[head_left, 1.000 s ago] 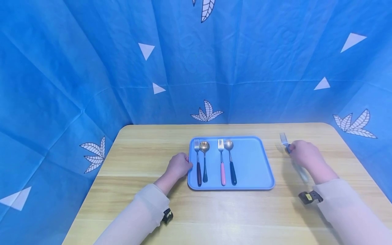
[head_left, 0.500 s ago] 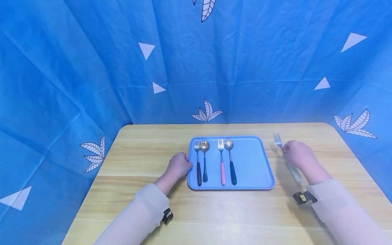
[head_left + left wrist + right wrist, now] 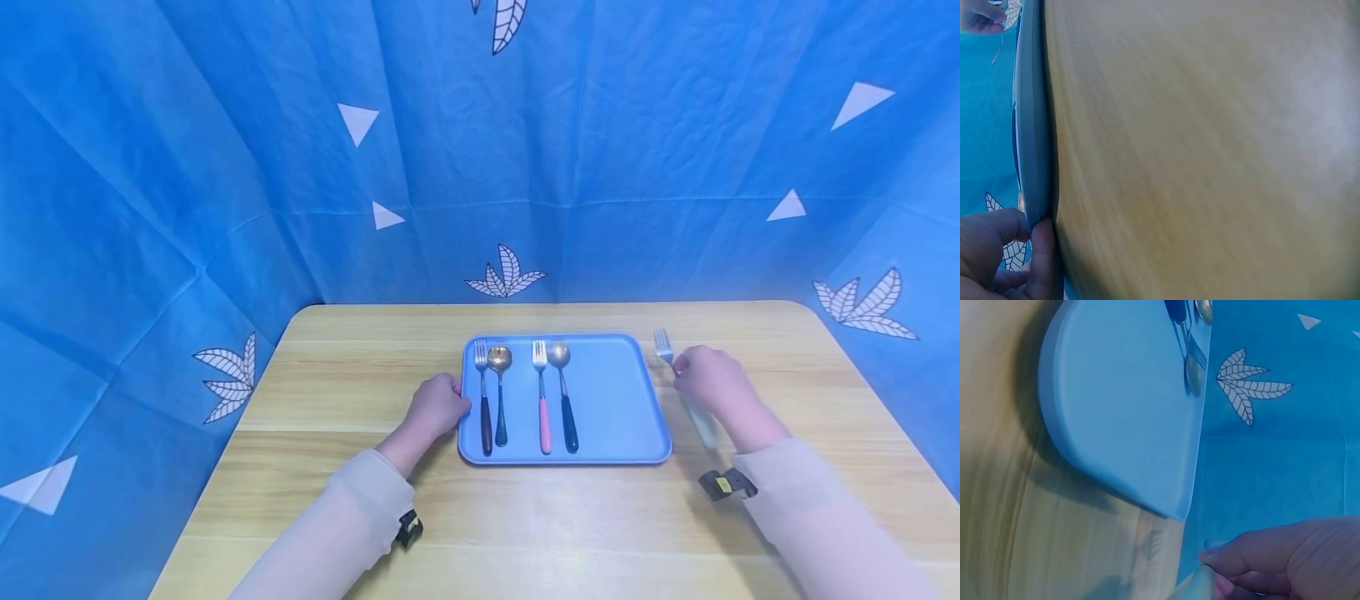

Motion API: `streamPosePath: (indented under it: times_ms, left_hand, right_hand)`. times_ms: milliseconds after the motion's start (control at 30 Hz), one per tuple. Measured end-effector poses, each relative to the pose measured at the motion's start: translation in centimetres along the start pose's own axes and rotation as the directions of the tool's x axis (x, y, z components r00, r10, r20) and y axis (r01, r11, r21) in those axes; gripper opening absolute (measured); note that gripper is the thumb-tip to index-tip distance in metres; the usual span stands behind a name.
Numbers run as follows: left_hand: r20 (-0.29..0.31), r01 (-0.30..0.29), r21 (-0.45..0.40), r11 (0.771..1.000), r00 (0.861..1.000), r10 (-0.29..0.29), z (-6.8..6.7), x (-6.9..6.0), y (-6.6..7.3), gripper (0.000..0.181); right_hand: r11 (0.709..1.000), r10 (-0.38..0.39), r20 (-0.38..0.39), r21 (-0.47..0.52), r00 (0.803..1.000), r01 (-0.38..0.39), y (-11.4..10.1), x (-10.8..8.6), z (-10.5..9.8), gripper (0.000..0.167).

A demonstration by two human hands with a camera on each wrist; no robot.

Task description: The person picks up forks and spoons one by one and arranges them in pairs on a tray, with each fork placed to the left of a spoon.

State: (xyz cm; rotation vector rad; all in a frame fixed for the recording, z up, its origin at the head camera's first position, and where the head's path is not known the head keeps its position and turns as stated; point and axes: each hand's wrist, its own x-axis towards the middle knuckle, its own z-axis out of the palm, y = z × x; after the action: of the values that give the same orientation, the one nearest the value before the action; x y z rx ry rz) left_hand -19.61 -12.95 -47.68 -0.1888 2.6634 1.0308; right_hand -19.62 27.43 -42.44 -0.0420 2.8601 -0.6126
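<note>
My left hand (image 3: pixel 438 404) grips the left rim of a blue tray (image 3: pixel 618 400). In the left wrist view, the thumb and fingers pinch that rim (image 3: pixel 1036 131). Right of the tray, my right hand (image 3: pixel 712 379) holds a fork (image 3: pixel 663 344) above the table, tines pointing away. Its pale handle (image 3: pixel 1196 586) shows between thumb and fingers in the right wrist view. Lying in the tray are a dark brown-handled fork (image 3: pixel 486 427), a gold-bowled spoon (image 3: pixel 499 359), a pink-handled fork (image 3: pixel 545 427) and a dark blue-handled spoon (image 3: pixel 570 427).
The tray lies on a light wooden table (image 3: pixel 337 358). A blue patterned curtain (image 3: pixel 465 150) hangs behind the table and along its sides. Bare tray floor lies to the right of the spoons.
My right hand has moved left with the fork, closer to the tray's right edge. The left hand, tray and cutlery in it have stayed in place.
</note>
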Motion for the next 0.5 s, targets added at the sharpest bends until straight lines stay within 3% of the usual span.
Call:
streamPosePath:
  times_ms: [500]
  left_hand:
    - [-0.001, 0.010, 0.003, 1.000, 1.000, -0.010, 0.0, 0.0, 0.0, 0.014]
  right_hand:
    - [1.000, -0.002, -0.021, 0.003, 1.000, 0.002, -2.1, 0.3, 1.7, 0.026]
